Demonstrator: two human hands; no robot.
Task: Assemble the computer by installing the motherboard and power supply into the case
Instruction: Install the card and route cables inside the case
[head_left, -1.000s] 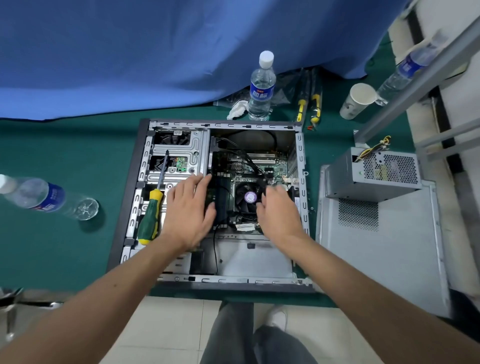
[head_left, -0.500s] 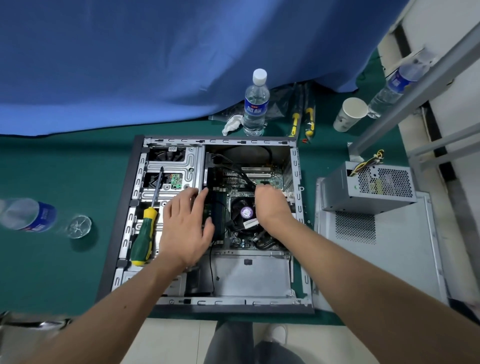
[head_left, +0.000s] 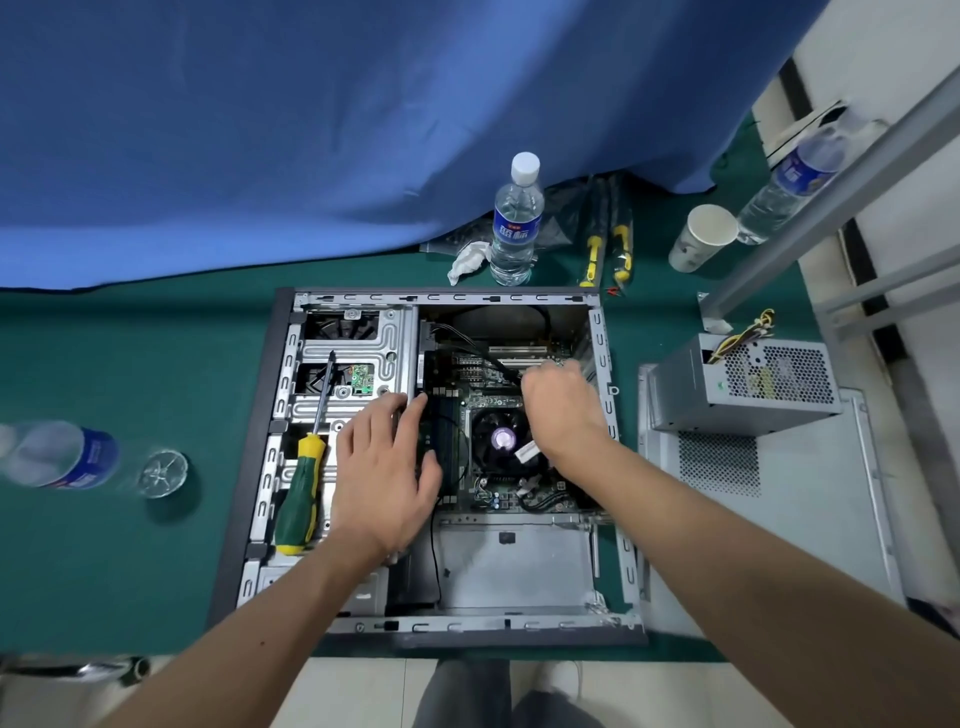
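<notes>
Reaching farther back, right hand (head_left: 558, 410) curls over motherboard (head_left: 493, 400); left hand (head_left: 384, 467) rests flat.

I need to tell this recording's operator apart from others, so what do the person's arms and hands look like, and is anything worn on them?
Both forearms are bare up to the frame's edge: no sleeves show. The left hand and right hand wear no gloves, and no watch, ring or wristband shows.

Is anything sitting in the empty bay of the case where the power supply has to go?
Nothing solid: the power supply sits outside on the side panel; only a thin black cable runs along the left edge of the bay in the case.
</notes>
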